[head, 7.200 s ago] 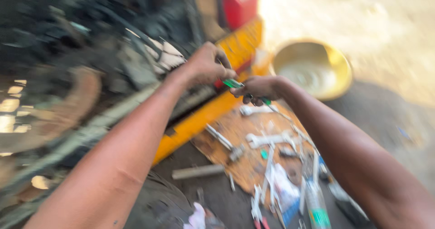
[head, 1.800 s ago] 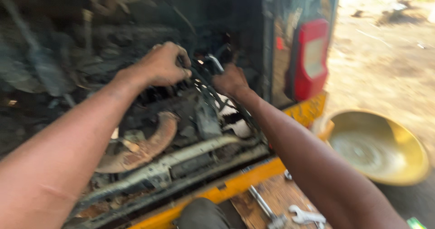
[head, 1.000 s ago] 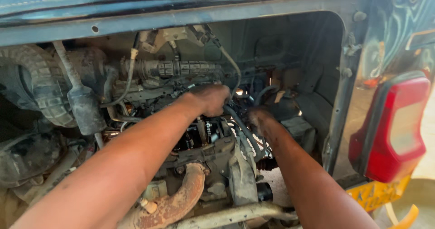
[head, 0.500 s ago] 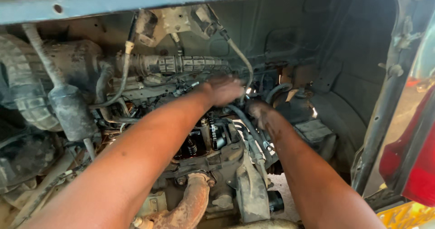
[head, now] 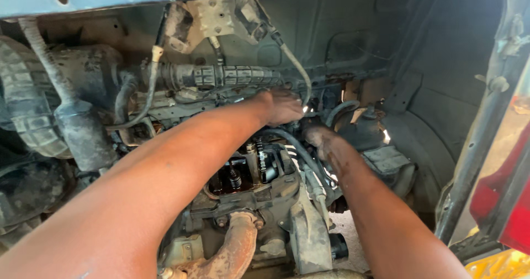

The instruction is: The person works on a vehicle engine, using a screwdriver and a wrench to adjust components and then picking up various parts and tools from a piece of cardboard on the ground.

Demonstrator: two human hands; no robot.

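Since half second ago: view closer, both hands deeper at frame centre. Left hand curled over black hose beside ribbed cylinder; we cannot tell its grip. Right hand buried below, grip hidden. We judge: work by feel, keep wrists clear of open valve gear.

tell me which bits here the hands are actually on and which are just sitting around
In hand:
left hand by the ribbed black tube
right hand among the dark hoses

Just there:
rusty pipe
open valve springs
corrugated hose
red tail lamp
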